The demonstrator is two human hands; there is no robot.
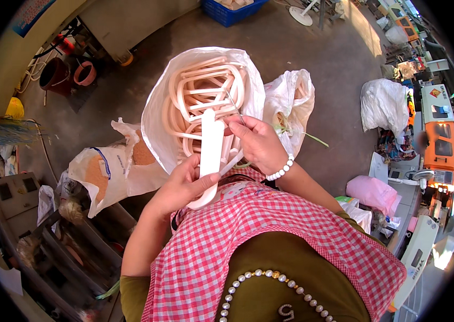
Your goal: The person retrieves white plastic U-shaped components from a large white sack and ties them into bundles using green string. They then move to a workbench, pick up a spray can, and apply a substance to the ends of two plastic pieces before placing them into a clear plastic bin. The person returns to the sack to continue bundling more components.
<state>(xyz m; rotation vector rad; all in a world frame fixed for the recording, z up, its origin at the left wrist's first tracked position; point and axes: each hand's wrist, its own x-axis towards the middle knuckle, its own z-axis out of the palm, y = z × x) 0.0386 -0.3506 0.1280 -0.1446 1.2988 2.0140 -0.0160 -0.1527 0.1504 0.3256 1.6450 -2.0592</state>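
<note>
The long flat plastic piece (212, 153) is white, the rounded plastic frames (178, 99) pale peach, the cloth apron (200, 236) red-and-white checked.

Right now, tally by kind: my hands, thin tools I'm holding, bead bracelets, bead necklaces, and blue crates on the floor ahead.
Hands: 2 (left hand, right hand)
Thin tool: 1
Bead bracelet: 1
Bead necklace: 1
Blue crate: 1
Total: 6
</note>
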